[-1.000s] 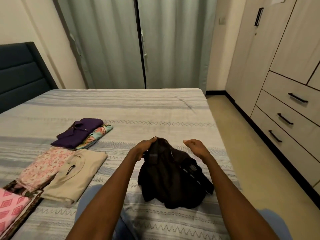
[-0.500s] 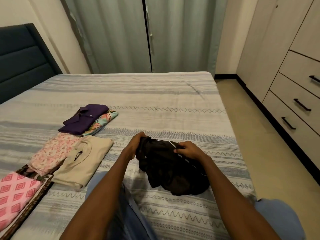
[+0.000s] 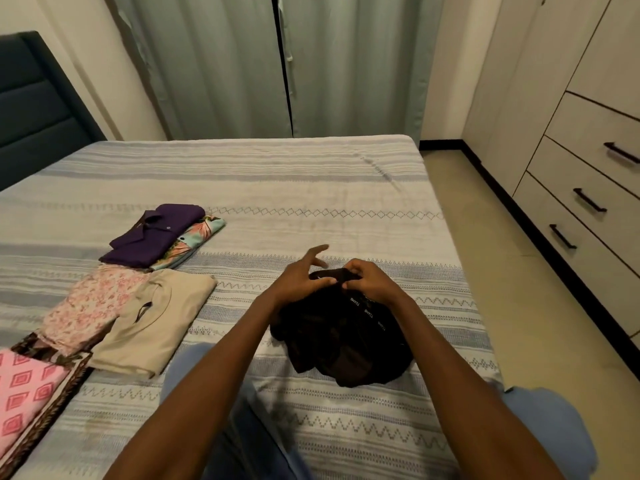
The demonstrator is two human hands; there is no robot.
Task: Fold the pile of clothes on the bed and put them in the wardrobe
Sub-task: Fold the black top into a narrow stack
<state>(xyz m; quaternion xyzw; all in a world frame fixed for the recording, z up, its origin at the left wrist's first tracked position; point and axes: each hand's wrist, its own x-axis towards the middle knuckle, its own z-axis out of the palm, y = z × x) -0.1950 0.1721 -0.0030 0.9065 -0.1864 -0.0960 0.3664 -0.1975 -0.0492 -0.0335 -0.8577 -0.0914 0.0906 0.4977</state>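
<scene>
Far left, bed edge: pink diamond-print cloth [image 3: 24,393] folded, lying on a dark patterned piece [image 3: 45,415]. Next right: pink floral garment [image 3: 90,306], folded, beside and partly under a beige shirt [image 3: 156,323]. Behind these: purple shirt [image 3: 152,235] folded on top of a floral tropical-print shirt [image 3: 194,237].

Centre of bed [image 3: 277,188]: left hand [image 3: 299,280] at the top edge of the black garment [image 3: 343,341], thumb on the fabric, index and other fingers spread, lifted off. Right hand [image 3: 372,280] just beside it, fingers curled, pinching the same top edge. Garment bunched, unfolded, resting on the striped cover between the forearms; white lettering visible along one strip.

Right: wardrobe [image 3: 588,161], drawers closed, well apart from the bed.
</scene>
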